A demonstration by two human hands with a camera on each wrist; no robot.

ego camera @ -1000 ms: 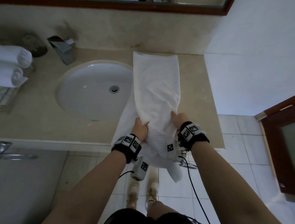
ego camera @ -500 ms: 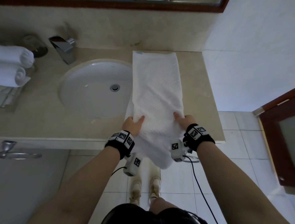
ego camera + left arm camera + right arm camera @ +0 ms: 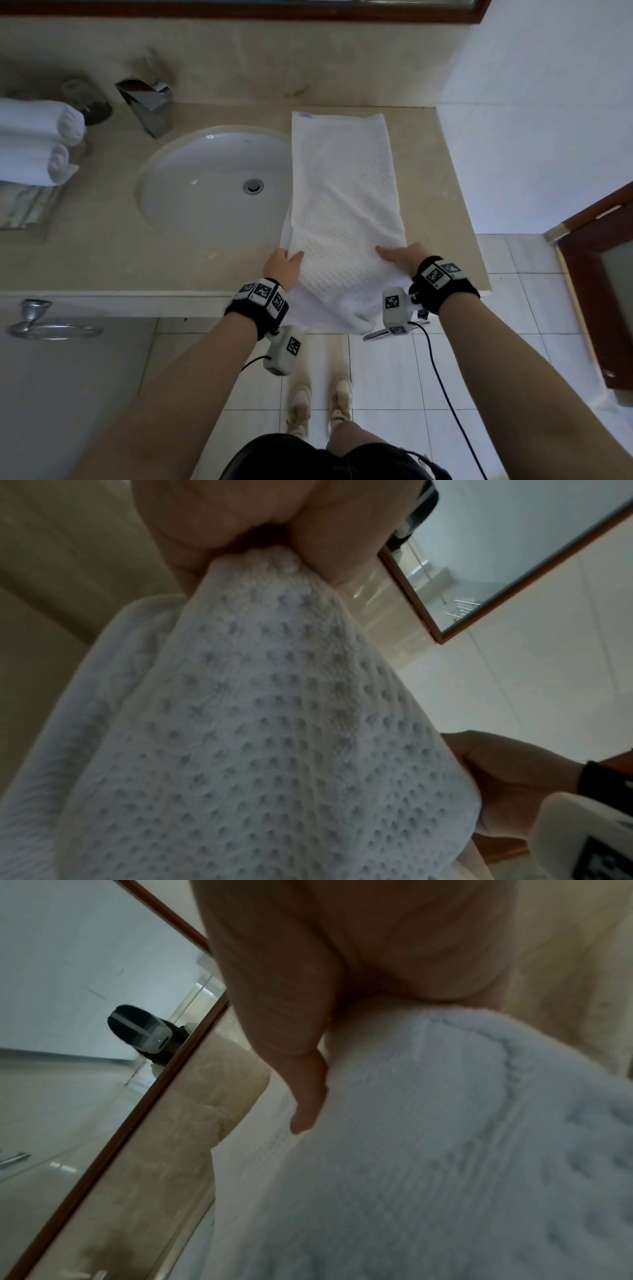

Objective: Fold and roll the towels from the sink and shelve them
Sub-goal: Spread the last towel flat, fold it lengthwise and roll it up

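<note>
Soft, dim daylight fills the head view, brightest on the white wall (image 3: 534, 113) at right and on the towel (image 3: 346, 192), whose weave nearly washes out. The left side sits in grey shade. Small glints mark the sink (image 3: 191, 212) bowl and faucet (image 3: 147, 102). Straight lines bow toward the edges. Both wrist views are darker, grainy and soft, the hands at the top of each blurred.
</note>
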